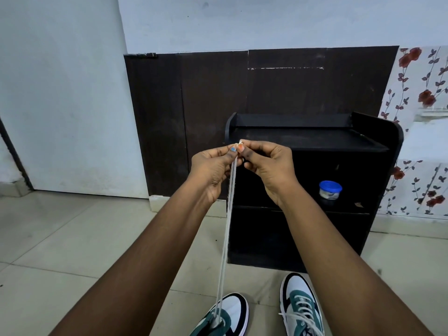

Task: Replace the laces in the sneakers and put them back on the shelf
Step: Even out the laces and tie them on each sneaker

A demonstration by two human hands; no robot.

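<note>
Two white, green and black sneakers stand on the tiled floor near me. The left sneaker (224, 316) has a white lace (226, 234) running from its eyelets straight up to my hands. My left hand (213, 166) and my right hand (269, 166) are raised together in front of the black shelf unit (312, 141), and both pinch the two lace ends side by side at the top. The right sneaker (301, 306) is laced, with loose lace ends lying across it.
The shelf unit stands against a dark wall panel (218, 93). A small clear jar with a blue lid (330, 190) sits on its middle shelf. Floral wallpaper (421, 93) covers the wall at right. Pale floor tiles (72, 238) stretch out to the left.
</note>
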